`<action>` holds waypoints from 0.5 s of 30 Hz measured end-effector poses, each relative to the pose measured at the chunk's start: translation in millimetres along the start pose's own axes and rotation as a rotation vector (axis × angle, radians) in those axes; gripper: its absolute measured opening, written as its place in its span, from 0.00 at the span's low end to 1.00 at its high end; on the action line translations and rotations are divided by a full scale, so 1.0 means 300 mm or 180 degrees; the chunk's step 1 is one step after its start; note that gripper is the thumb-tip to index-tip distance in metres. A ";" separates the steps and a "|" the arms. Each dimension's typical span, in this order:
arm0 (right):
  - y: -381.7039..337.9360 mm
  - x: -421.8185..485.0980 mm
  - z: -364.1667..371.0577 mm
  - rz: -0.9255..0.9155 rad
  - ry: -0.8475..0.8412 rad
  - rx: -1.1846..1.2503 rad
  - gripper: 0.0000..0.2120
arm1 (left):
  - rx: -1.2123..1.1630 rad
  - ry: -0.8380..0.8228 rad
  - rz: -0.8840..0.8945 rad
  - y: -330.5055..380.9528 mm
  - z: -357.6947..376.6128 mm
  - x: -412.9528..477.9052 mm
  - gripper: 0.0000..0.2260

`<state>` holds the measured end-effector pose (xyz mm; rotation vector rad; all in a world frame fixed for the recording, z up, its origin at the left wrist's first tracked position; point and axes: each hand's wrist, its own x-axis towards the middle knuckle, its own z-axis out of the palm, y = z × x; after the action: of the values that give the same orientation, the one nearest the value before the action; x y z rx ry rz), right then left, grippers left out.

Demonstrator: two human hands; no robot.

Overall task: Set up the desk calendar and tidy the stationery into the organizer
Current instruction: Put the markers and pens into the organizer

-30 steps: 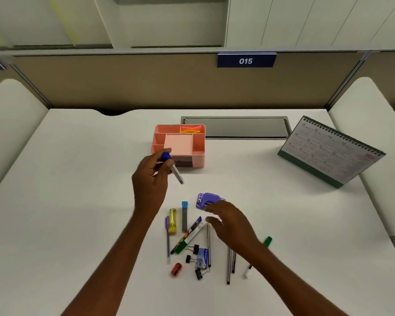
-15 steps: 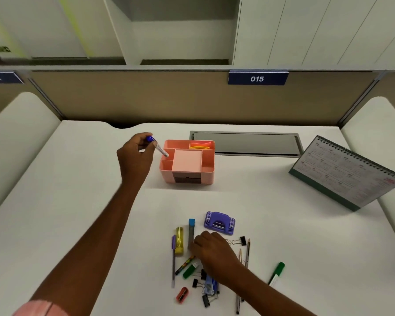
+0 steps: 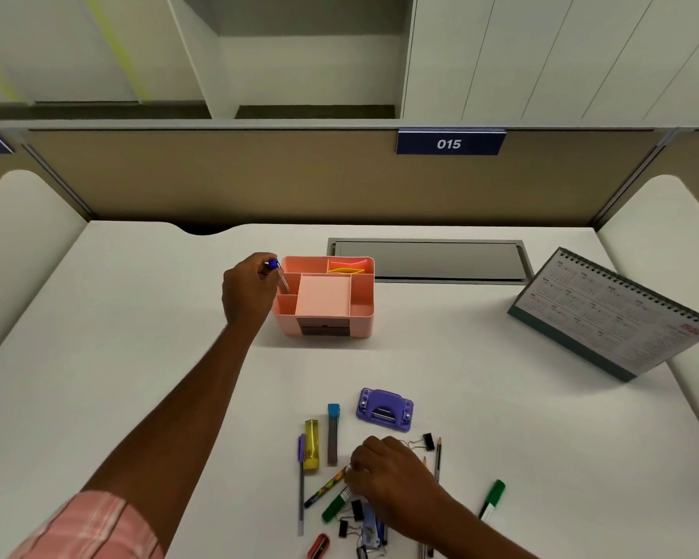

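- The blue-capped pen has been carried from in front of the pink organizer, where it was held a second ago, to the organizer's left side.
- Half a second ago its tip was only over the left rim. It is now tilted more steeply, with the tip lowered into the left compartment.
- The pen is pinched near its cap by the fingers of the left hand, which is held just beside the organizer's left wall.
- The pen's long axis runs from the cap, up and to the left, down to the tip, which points right and down into the compartment.
- The right hand has been drawn back from the purple hole punch and is set on the loose stationery at the near edge of the counter.
- Its fingers are curled down at the ends of a patterned pen and a green marker. Whether anything is gripped cannot be told.
- The desk calendar stands propped at the far right of the counter, well apart from the organizer.
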<state>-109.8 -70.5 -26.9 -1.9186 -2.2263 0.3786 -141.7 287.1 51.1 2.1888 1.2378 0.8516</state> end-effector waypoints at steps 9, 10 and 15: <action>0.021 -0.012 -0.011 -0.0063 -0.0111 -0.0110 0.15 | 0.0093 -0.0294 -0.0127 -0.007 0.058 0.021 0.17; 0.017 -0.008 -0.007 -0.0077 -0.0126 -0.0119 0.15 | 0.0091 -0.0298 -0.0146 -0.012 0.055 0.026 0.17; 0.021 -0.007 0.010 -0.0068 -0.0068 -0.0209 0.15 | 0.0126 -0.0299 -0.0233 -0.023 0.061 0.041 0.20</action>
<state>-104.5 -72.0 -31.6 -1.9299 -2.2984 0.3281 -127.5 299.3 37.3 2.1737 1.2905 0.6927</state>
